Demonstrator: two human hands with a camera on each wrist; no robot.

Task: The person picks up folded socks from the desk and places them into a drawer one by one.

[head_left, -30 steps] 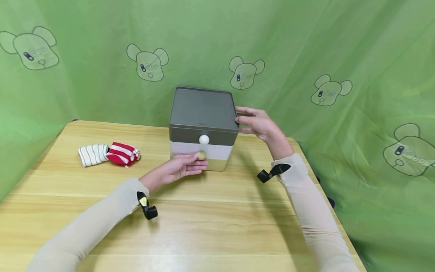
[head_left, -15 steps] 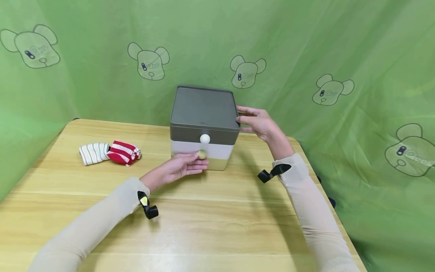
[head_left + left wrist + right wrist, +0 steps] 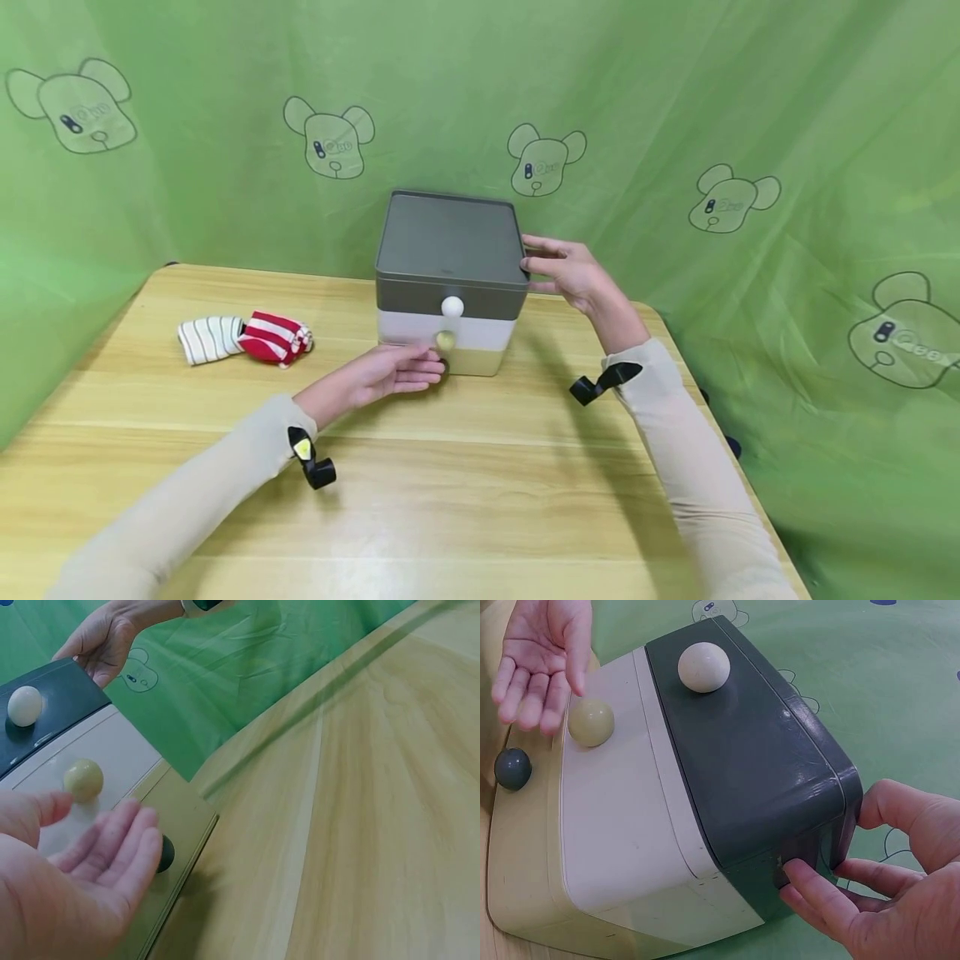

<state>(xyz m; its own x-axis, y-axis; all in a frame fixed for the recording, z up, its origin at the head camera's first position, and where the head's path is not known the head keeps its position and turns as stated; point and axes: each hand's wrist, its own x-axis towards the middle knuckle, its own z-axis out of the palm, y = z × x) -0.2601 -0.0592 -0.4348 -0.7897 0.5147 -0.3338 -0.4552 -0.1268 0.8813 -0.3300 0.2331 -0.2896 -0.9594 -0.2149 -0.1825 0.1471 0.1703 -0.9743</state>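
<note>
A small three-tier drawer box (image 3: 450, 237), dark grey over white over beige, stands at the table's back with a round knob on each drawer. Palm up and fingers extended, my left hand (image 3: 390, 372) is at the front of the beige drawer. In the left wrist view its fingers partly overlap the dark bottom knob (image 3: 166, 853), just below the yellowish middle knob (image 3: 83, 780). The white top knob (image 3: 703, 667) is untouched. My right hand (image 3: 570, 271) steadies the box's right side, its spread fingers (image 3: 817, 896) against the dark upper part near the lid edge.
Two rolled socks, one white with thin stripes (image 3: 212, 339) and one red-and-white (image 3: 273, 337), lie on the wooden table (image 3: 420, 500) left of the box. A green curtain (image 3: 450, 67) with bear-head prints hangs behind and around the table.
My left hand has come off the yellowish middle knob and shifted slightly down and left, showing part of the dark bottom knob. The right hand and the box stay put.
</note>
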